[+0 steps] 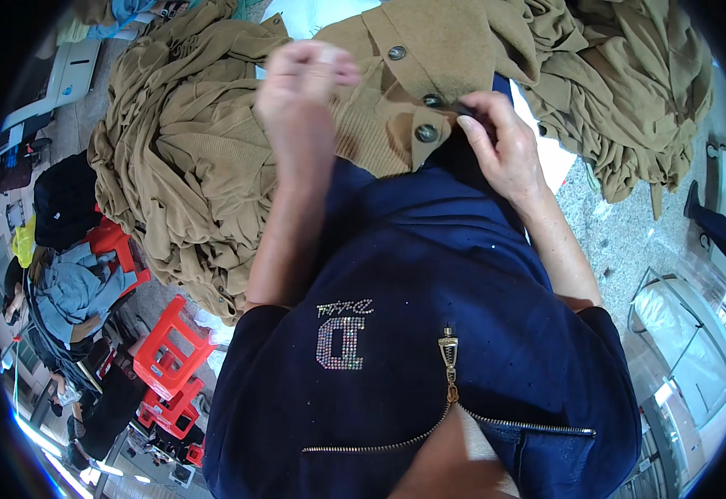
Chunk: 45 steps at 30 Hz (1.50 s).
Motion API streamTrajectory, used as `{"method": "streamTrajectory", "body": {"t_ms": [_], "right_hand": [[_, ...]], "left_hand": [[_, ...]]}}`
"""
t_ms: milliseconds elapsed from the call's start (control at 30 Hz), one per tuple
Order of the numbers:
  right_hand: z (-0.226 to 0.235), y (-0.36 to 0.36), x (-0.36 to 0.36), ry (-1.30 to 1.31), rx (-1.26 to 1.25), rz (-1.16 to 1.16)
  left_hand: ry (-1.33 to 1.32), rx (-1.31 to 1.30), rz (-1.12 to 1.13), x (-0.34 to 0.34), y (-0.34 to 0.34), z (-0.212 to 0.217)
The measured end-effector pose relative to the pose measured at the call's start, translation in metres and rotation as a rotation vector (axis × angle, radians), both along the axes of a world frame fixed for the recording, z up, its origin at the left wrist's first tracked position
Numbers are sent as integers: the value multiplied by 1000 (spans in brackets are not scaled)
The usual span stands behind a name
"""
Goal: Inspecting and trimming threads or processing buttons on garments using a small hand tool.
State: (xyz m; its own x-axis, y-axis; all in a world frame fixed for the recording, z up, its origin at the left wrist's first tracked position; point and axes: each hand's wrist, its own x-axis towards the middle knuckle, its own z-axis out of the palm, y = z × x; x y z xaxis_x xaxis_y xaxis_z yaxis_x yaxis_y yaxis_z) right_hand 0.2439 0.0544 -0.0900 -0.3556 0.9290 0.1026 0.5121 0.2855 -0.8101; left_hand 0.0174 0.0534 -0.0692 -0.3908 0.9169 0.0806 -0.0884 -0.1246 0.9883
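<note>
While our right hand presses down on the tan buttoned garment, its grip is pinched on a small dark object at the edge of the button strip, thumb and forefinger closed against it. Just left of that pinch sit two round grey buttons: one slightly below it on the corner flap, another right beside the fingertips. A third button lies farther up the strip, above and left of the grip.

Our left hand is raised over the same garment, well left of the right grip. Its fingers are curled in toward the thumb, pressed together; the hand is blurred, and we cannot tell whether anything thin is held between them.

Beyond both hands, heaps of matching tan garments spread to the left and upper right. Below the grips, our dark blue top with its zip pull fills the view. Far left and below the left hand stand red plastic stools.
</note>
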Motion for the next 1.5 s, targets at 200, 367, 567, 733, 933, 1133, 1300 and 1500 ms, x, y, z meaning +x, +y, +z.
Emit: {"method": "streamTrajectory", "body": {"t_ms": [200, 367, 567, 733, 933, 1133, 1300, 1500], "right_hand": [[-12, 13, 12, -216, 27, 177], [-10, 23, 15, -318, 155, 354], [-18, 40, 7, 37, -222, 156], [21, 73, 27, 470, -467, 12], [13, 54, 44, -83, 181, -217], [32, -28, 21, -20, -25, 89], [31, -40, 16, -90, 50, 160], [32, -38, 19, -155, 386, 236]], "left_hand": [[321, -294, -247, -79, -20, -54], [551, -146, -704, -36, -63, -52], [1029, 6, -609, 28, -36, -48], [-340, -365, -699, 34, -11, -40], [-402, -390, -592, 40, -3, -37], [-210, -345, -546, 49, -14, -25], [-144, -335, -632, 48, -14, -16], [-60, -391, -636, 53, -14, -14]]}}
